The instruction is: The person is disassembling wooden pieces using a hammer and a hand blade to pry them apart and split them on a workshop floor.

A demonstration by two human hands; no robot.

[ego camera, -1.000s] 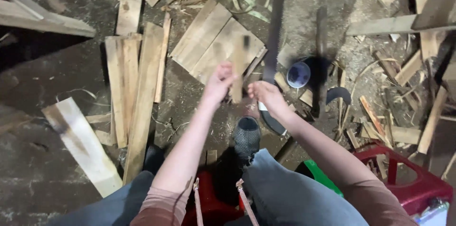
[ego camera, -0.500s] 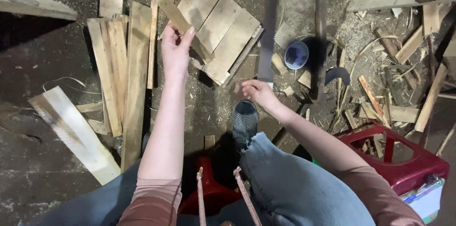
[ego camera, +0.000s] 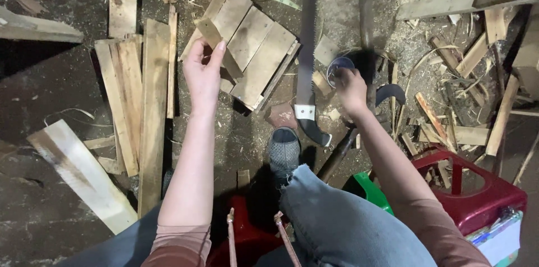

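You pinch a short wood strip while your other hand dips at a small cup.

The wood strip (ego camera: pixel 216 42) sits upper centre-left, tilted, caught between thumb and fingers of your left hand (ego camera: pixel 203 73) over the nailed plank panel (ego camera: pixel 255 48). Your right hand (ego camera: pixel 351 88), centre-right, curls its fingers at the round cup (ego camera: pixel 337 66); what they grip, you cannot tell. A handsaw (ego camera: pixel 306 48) lies just beside it, and a red stool (ego camera: pixel 477 188) sits lower right.

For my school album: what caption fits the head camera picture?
Left hand holds a small wood strip while the right hand reaches beside a handsaw.
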